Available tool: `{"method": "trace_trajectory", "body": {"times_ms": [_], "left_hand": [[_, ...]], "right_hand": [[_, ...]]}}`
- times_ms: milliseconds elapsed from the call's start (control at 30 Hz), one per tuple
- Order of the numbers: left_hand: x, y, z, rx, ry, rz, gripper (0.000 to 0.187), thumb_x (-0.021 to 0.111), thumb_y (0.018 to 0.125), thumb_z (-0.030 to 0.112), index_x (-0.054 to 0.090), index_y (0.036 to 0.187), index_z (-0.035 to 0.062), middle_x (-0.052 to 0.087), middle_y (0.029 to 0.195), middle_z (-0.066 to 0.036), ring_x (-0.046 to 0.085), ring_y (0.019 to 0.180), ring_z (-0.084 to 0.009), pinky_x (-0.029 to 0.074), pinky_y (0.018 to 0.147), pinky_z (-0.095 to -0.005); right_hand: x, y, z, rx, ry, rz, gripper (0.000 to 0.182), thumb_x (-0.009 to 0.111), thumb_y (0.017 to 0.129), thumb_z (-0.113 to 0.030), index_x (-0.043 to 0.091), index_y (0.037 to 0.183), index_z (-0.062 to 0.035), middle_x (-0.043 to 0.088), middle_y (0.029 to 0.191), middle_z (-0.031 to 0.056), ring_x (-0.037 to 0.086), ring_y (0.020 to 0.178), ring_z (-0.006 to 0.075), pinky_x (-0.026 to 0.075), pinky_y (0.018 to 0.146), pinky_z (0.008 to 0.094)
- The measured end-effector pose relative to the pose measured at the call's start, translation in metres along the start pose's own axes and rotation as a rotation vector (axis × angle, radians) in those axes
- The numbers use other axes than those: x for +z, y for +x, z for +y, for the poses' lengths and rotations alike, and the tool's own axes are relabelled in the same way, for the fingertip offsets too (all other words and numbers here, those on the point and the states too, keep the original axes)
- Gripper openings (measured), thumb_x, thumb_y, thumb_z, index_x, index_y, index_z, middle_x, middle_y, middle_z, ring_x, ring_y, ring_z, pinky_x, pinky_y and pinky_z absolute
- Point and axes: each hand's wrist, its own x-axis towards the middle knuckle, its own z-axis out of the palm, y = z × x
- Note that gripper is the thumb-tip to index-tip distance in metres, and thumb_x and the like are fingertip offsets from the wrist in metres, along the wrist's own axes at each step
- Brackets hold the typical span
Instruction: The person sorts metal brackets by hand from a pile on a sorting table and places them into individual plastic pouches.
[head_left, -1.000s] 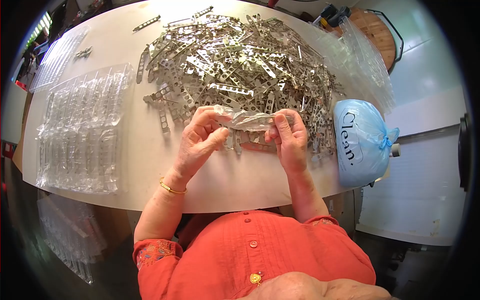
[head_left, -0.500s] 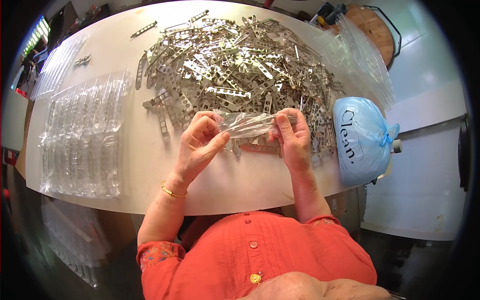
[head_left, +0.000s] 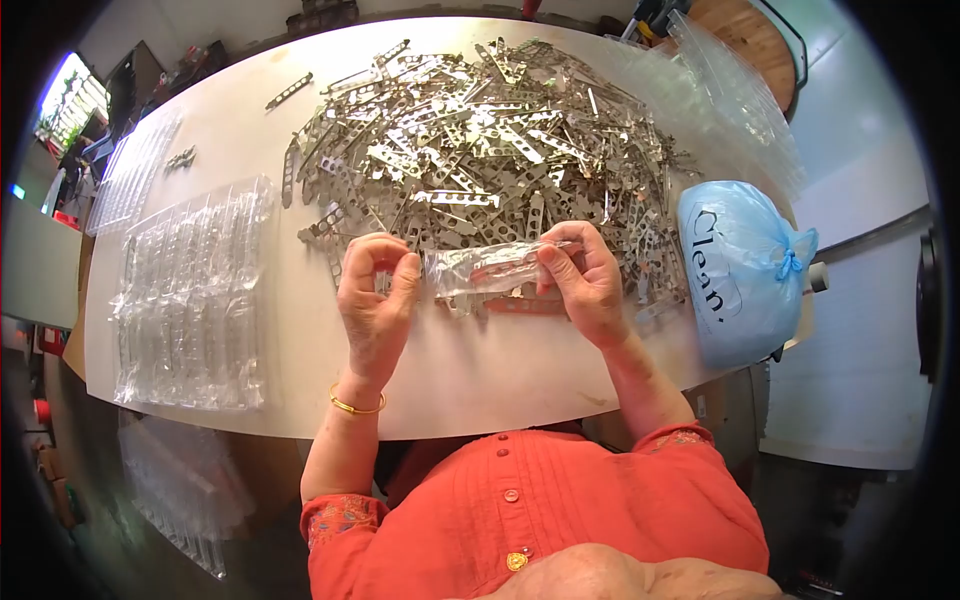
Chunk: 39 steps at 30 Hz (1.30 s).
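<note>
A clear plastic sleeve point(head_left: 485, 268) is stretched out sideways in front of the pile of flat metal pieces with holes point(head_left: 480, 130). My right hand point(head_left: 588, 280) pinches its right end between thumb and fingers. My left hand point(head_left: 378, 290) is just left of the sleeve's other end, thumb and fingertips pressed together; whether it holds a bit of the film is too small to tell. Through the sleeve a reddish strip shows, and another reddish metal strip point(head_left: 525, 306) lies on the table just below it.
Filled clear sleeves lie in a flat stack point(head_left: 190, 300) on the left of the white table point(head_left: 480, 390). A blue tied bag point(head_left: 745, 275) stands at the right. More clear plastic sheets point(head_left: 735, 100) lie at the back right.
My left hand has moved left, off the sleeve's crumpled end. The sleeve is now flatter and more spread out, its right end still in my right hand. The whole view has shifted slightly.
</note>
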Motion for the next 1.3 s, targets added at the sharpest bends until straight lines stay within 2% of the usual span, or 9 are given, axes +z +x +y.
{"method": "trace_trajectory", "body": {"times_ms": [67,167,233,300,367,567,700,1067,1300], "left_hand": [[0.002,0.003,0.013,0.256,0.334,-0.095,0.019,0.07,0.089,0.002,0.065,0.108,0.0029,0.067,0.105,-0.011,0.063,0.101,-0.0238,0.049,0.09,-0.0329],[0.016,-0.003,0.033,0.207,0.445,-0.318,0.021,0.071,0.09,0.009,0.066,0.11,0.0028,0.067,0.11,-0.014,0.063,0.106,-0.027,0.049,0.092,-0.0345],[0.023,-0.006,0.032,0.285,0.501,-0.36,0.022,0.071,0.091,0.014,0.066,0.109,0.0024,0.069,0.104,-0.013,0.065,0.096,-0.0274,0.05,0.088,-0.0374],[0.026,-0.013,0.033,0.046,0.441,-0.518,0.023,0.072,0.092,0.013,0.066,0.112,0.0024,0.071,0.103,-0.01,0.065,0.093,-0.0253,0.051,0.081,-0.0341],[0.026,-0.016,0.028,0.064,0.514,-0.552,0.019,0.072,0.092,0.011,0.067,0.109,0.0022,0.072,0.093,-0.008,0.066,0.08,-0.0198,0.051,0.069,-0.0322],[0.038,-0.021,0.032,-0.247,0.291,-0.497,0.011,0.071,0.092,0.006,0.068,0.102,0.0004,0.071,0.083,-0.005,0.061,0.069,-0.0102,0.049,0.062,-0.0291],[0.04,-0.022,0.033,-0.17,0.303,-0.539,0.012,0.071,0.091,0.011,0.066,0.097,0.0025,0.068,0.081,-0.016,0.067,0.071,-0.0272,0.052,0.064,-0.0368],[0.034,-0.023,0.037,0.239,0.554,-0.559,0.009,0.07,0.087,0.009,0.061,0.088,0.0058,0.063,0.078,-0.009,0.061,0.076,-0.0311,0.048,0.073,-0.0419],[-0.012,-0.019,0.058,0.288,0.697,-0.409,0.011,0.072,0.083,0.004,0.063,0.088,0.0043,0.066,0.082,-0.011,0.063,0.079,-0.0316,0.05,0.074,-0.0413]], "right_hand": [[-0.004,-0.001,0.002,0.032,0.012,-0.071,0.016,0.062,0.102,-0.016,0.056,0.112,-0.0045,0.061,0.082,0.0014,0.057,0.069,0.0068,0.05,0.063,0.0222],[-0.004,-0.004,0.001,0.097,0.018,-0.166,0.018,0.064,0.101,-0.015,0.056,0.113,-0.005,0.064,0.086,0.0029,0.06,0.071,0.0066,0.051,0.063,0.0217],[-0.003,-0.006,0.001,0.134,0.018,-0.185,0.02,0.065,0.1,-0.015,0.056,0.114,-0.005,0.065,0.088,0.0032,0.061,0.072,0.0068,0.052,0.064,0.0217],[-0.002,-0.008,0.002,0.159,0.084,-0.215,0.021,0.065,0.1,-0.014,0.056,0.116,-0.0042,0.066,0.091,0.0036,0.063,0.076,0.0072,0.054,0.067,0.0223],[-0.002,-0.01,0.006,0.161,0.15,-0.213,0.021,0.065,0.1,-0.013,0.056,0.117,-0.0039,0.067,0.093,0.0039,0.064,0.078,0.0079,0.055,0.067,0.0229],[-0.01,-0.014,0.014,0.224,0.327,-0.286,0.021,0.065,0.098,-0.006,0.056,0.118,-0.0036,0.066,0.098,0.0058,0.065,0.081,0.0108,0.055,0.066,0.0253],[-0.012,-0.014,0.017,0.265,0.314,-0.32,0.018,0.066,0.096,-0.003,0.057,0.112,-0.003,0.066,0.1,0.0071,0.064,0.078,0.0117,0.054,0.063,0.0254],[-0.004,-0.023,0.011,0.198,0.268,-0.355,0.017,0.068,0.096,-0.005,0.057,0.109,-0.0031,0.063,0.089,0.0024,0.061,0.073,0.0089,0.054,0.065,0.0249],[0.005,-0.025,0.011,0.235,0.301,-0.305,0.022,0.067,0.097,-0.01,0.055,0.115,-0.0034,0.063,0.091,0.0031,0.061,0.075,0.0101,0.054,0.069,0.0262]]}}
